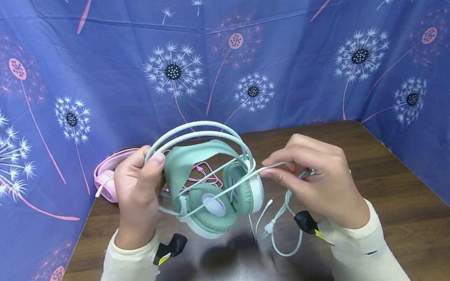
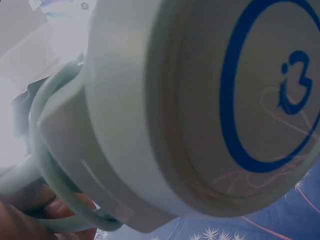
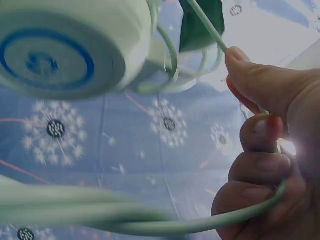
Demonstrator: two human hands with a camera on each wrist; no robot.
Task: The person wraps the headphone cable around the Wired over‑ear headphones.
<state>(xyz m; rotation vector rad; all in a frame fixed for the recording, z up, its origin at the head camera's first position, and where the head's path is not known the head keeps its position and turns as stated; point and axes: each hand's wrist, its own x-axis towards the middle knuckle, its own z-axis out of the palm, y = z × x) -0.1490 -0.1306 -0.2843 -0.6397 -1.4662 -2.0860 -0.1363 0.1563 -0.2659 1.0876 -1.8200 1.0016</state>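
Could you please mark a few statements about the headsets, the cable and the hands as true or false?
1. The left hand grips the green headset by its headband. True.
2. The right hand is empty. False: it pinches the green cable.
3. A pink headset lies on the table at the left. True.
4. The green headset rests flat on the table. False: it is held above it.

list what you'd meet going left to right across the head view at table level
pink headset → left hand → mint green headset → right hand, pinching the mint cable → bare table
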